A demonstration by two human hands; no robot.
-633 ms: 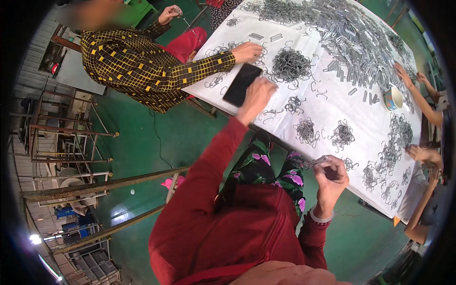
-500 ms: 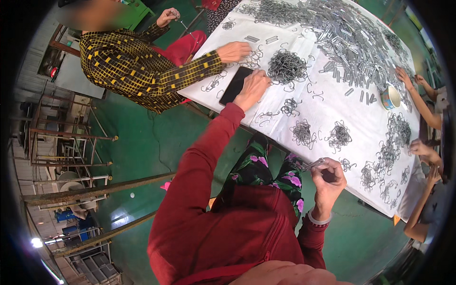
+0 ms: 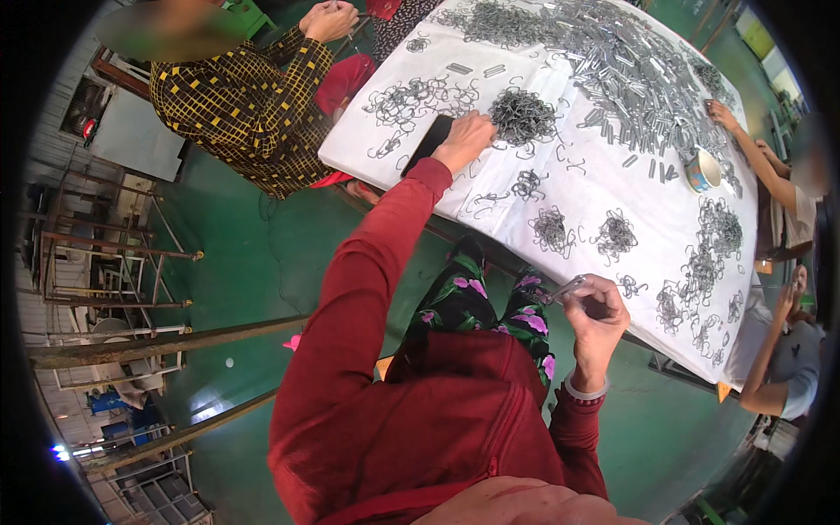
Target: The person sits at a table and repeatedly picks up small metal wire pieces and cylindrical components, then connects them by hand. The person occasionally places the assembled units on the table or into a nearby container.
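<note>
My left hand (image 3: 466, 143) reaches over the table with its fingers drawn together at the left edge of a dense pile of bent wire hooks (image 3: 523, 115). Its fingertips are partly hidden, so what they pinch cannot be made out. A dark phone-like slab (image 3: 426, 145) lies partly under that wrist. In front of the table's near edge, above my lap, my right hand (image 3: 598, 317) pinches a small silver metal piece (image 3: 567, 289) between thumb and fingers. Smaller heaps of wire hooks (image 3: 551, 230) and more hooks (image 3: 615, 234) lie on the white table cover (image 3: 604, 188) between my hands.
A large mound of flat metal pieces (image 3: 626, 79) covers the far side, near a paper cup (image 3: 702, 171). On the left sits a co-worker in a checked top (image 3: 223, 114); other people's arms (image 3: 744, 140) reach in from the right. Scattered hooks (image 3: 420, 101) lie at the left.
The left co-worker has drawn one hand back from the table and brought both hands together. My hands keep nearly the same poses, while the view has shifted slightly.
</note>
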